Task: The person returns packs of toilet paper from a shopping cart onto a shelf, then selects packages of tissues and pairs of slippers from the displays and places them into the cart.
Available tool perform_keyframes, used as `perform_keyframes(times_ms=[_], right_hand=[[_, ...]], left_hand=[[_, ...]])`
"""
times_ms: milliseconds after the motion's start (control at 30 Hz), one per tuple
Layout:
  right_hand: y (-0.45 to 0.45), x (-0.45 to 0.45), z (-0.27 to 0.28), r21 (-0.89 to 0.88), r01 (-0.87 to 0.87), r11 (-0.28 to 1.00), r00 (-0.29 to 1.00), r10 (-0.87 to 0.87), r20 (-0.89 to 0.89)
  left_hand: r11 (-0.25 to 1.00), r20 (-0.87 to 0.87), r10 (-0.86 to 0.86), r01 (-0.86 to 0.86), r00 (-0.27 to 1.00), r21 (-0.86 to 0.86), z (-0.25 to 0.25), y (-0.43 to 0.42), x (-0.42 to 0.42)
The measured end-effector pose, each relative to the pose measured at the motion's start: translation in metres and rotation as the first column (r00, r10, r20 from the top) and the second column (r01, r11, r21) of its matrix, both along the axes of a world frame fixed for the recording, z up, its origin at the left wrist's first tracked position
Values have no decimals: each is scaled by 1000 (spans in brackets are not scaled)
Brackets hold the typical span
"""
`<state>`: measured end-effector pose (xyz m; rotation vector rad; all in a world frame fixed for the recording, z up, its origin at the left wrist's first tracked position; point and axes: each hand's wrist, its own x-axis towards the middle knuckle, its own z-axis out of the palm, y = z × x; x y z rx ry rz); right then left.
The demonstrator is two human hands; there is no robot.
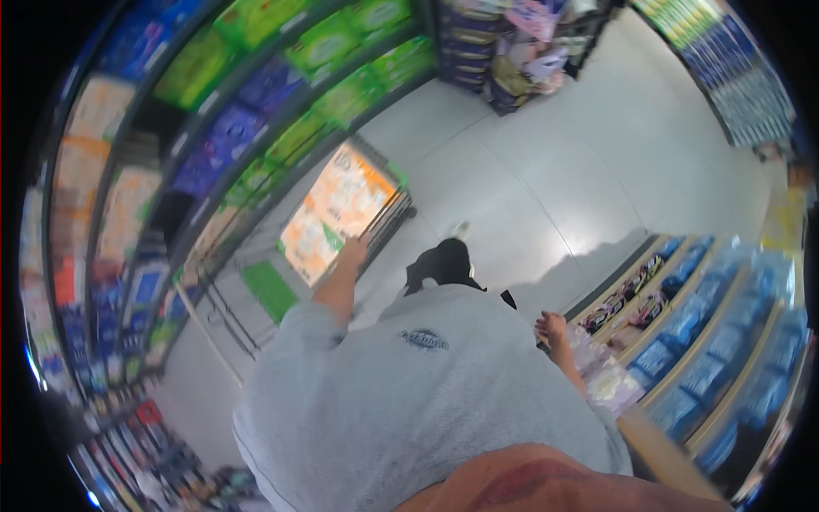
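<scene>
A wire-sided shopping cart [394, 224] stands at my left, loaded with a large orange and white package [334, 209]. Against the package's near side, at the cart's edge, is my left hand [351, 253], its fingers bent over the rail. A green panel [267, 290] shows on the cart's near end. My right hand [550, 326] hangs beside my body with the fingers loosely curled and apart, near the right-hand shelf. Nothing is plainly visible in it, though its lower side is partly blurred.
Tall shelves [217, 94] with green, purple and orange packs line the left. On the right, a low tiered shelf [657, 350] holds blue packs. A display [512, 60] of bagged goods stands ahead, and another shelf [721, 68] stands far right. Grey floor [520, 183] lies between them.
</scene>
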<state>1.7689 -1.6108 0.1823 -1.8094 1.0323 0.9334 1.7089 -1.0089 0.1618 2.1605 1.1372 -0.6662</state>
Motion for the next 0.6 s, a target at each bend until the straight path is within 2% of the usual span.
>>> perform_keyframes(times_ms=[33, 67, 100, 133, 200, 267, 467, 500, 600], right_hand=[[-12, -5, -3, 43, 38, 998, 999, -37, -38], [-26, -9, -14, 66, 77, 995, 994, -72, -80], [-37, 1, -21, 55, 19, 998, 995, -13, -101], [-47, 4, -25, 67, 0, 998, 994, 8, -109], [-68, -1, -36, 101, 2, 995, 993, 10, -117], [-79, 14, -38, 123, 17, 992, 994, -3, -113], [-89, 136, -18, 164, 3, 986, 997, -16, 78], [-91, 159, -11, 157, 21, 987, 995, -35, 89], [-90, 228, 6, 98, -22, 995, 993, 11, 115]], left_hand=[[1000, 33, 9, -9, 999, 7, -11, -2, -1], [999, -135, -33, 35, 990, 10, -14, -4, 7], [999, -160, -5, 12, 987, 46, -16, -10, 12], [998, -172, 48, -52, 984, -19, -12, -14, 18], [998, -182, 11, 1, 983, 62, 18, -35, 35], [998, -207, 1, 13, 978, 66, 31, -46, 46], [985, -79, 29, -15, 996, 170, 48, -83, 60], [994, -134, -2, 17, 991, 108, 48, -81, 64], [994, -209, 33, -10, 977, 111, 49, -87, 73]])
